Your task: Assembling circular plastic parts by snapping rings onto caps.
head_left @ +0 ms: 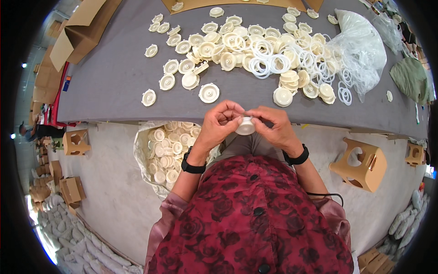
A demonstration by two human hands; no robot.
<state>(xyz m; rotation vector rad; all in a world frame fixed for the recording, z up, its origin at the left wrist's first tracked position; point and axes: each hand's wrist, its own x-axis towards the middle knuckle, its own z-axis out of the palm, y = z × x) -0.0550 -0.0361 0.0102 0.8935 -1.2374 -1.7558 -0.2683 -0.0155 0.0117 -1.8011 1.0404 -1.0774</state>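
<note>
Between my two hands, just off the table's front edge, is a cream plastic cap (245, 126), round and ridged at its rim. My left hand (222, 122) pinches it from the left with thumb and fingertips. From the right, my right hand (273, 125) grips the same cap, its fingers curled. Whether a ring sits on the cap is hidden by my fingers. Beyond my hands lies a heap of similar cream caps (209, 92). Clear white sealing rings (259, 67) are piled among the caps toward the right.
A clear plastic bag (358, 50) lies right of the rings on the grey table (109, 86). Below the table's edge at left stands a white sack (141, 155) full of caps. Tan stools (360, 164) are at both sides; cardboard boxes (84, 29) line the left.
</note>
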